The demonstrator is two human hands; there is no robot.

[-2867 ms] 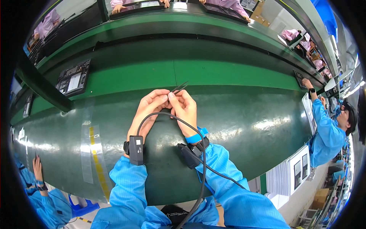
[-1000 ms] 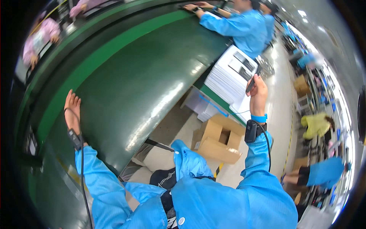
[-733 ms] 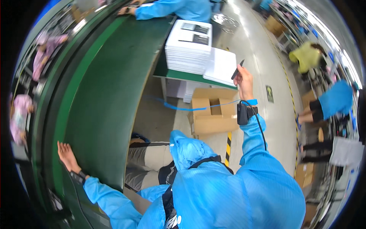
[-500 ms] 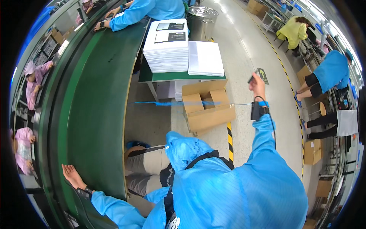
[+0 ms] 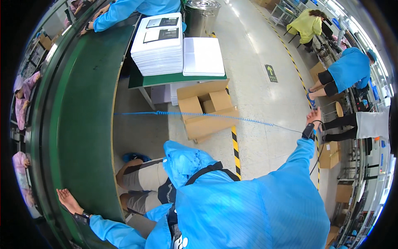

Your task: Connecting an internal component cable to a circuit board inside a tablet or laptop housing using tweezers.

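My left hand (image 5: 69, 201) is open over the green conveyor belt (image 5: 83, 137), near its far left side, fingers stretched and nothing in them. Out to the right, above the floor, my right arm is extended; the fingers of my right hand (image 5: 314, 116) are curled together, and whatever they may hold is too small to make out. A blue coiled cord (image 5: 215, 117) runs taut from the belt's edge to my right wrist, which wears a black band (image 5: 308, 131). Another dark band (image 5: 83, 216) circles my left wrist.
An open cardboard box (image 5: 209, 110) stands on the floor beside a green-topped table (image 5: 178, 79). That table carries a tall stack of white sheets (image 5: 157, 50) and a lower white stack (image 5: 203, 56). A co-worker's blue sleeve (image 5: 120, 12) reaches over the belt. Other people work along both sides.
My right hand has swung farther right, stretching the coiled cord. The scene has shifted left in view. My left hand stays open over the belt.
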